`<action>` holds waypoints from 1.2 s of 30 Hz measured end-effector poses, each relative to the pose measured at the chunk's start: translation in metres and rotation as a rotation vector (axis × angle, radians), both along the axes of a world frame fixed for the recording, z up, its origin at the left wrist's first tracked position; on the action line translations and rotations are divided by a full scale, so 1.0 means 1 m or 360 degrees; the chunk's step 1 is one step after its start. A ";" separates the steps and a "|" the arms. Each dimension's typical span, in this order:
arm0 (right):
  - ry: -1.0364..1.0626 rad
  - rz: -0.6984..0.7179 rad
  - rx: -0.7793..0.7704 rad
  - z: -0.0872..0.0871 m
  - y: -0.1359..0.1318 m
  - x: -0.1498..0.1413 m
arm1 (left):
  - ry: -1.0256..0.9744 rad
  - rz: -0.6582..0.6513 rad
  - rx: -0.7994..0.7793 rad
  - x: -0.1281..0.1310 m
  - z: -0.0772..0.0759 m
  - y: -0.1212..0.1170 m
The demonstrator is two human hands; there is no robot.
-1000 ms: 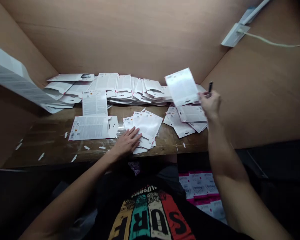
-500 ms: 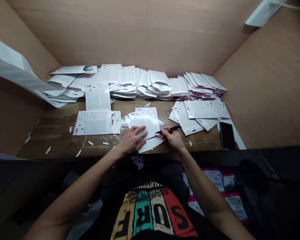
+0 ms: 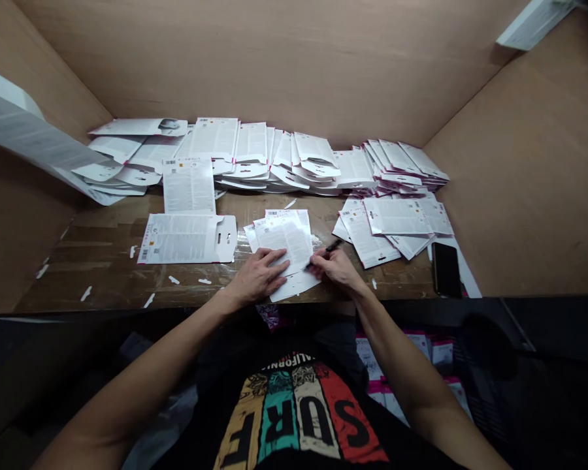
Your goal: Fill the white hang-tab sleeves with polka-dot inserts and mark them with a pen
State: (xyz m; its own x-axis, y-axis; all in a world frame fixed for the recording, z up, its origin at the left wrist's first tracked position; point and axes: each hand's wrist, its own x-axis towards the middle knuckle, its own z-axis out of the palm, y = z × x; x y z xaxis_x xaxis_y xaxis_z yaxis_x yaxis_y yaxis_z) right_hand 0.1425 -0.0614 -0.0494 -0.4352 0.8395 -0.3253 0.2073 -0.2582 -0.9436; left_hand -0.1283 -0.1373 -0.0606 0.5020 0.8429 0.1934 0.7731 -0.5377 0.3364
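My left hand (image 3: 261, 275) lies flat, fingers spread, on the top of a few white printed packets (image 3: 294, 238) fanned out at the table's front. My right hand (image 3: 337, 266) is closed around a slim black pen-shaped tool (image 3: 333, 245). Its back end points up and right; the lower end meets the top packet near the fold of its white flap (image 3: 301, 282). Whether it is a pen or a craft knife I cannot tell. Just left of my left hand lies another white packet (image 3: 181, 238) with a slotted hanging flap.
A long row of white packets (image 3: 255, 147) lines the back wall. More packets (image 3: 396, 215) overlap at the right, beside a black phone (image 3: 445, 269). Small white cut-out pieces (image 3: 174, 280) are scattered on the brown table (image 3: 112, 281). Cardboard walls (image 3: 274, 59) enclose three sides.
The black tool has tilted more steeply, and its lower end has shifted slightly down toward the flap. My left hand stays on the packets. The whole view has shifted a little.
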 end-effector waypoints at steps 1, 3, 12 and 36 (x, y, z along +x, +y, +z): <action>-0.0007 0.0100 -0.0063 0.002 0.003 0.003 | -0.0001 -0.0003 -0.0001 0.000 0.000 0.000; 0.0018 0.0181 -0.0115 0.007 0.007 0.008 | 0.0007 -0.0013 0.0008 0.000 0.001 -0.001; -0.0844 0.0733 0.1191 0.019 -0.013 -0.017 | -0.0031 -0.0006 0.0030 0.000 0.001 -0.004; -0.1470 0.0172 0.1105 0.010 -0.075 -0.018 | 0.0134 -0.0052 0.0172 0.008 -0.002 -0.055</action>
State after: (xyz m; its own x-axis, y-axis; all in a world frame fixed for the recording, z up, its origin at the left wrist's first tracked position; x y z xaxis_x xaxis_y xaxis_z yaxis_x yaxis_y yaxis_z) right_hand 0.1248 -0.1367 -0.0393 -0.3525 0.9349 -0.0403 0.8802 0.3167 -0.3534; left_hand -0.1201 -0.1921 -0.0622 0.5472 0.8024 0.2381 0.7776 -0.5926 0.2099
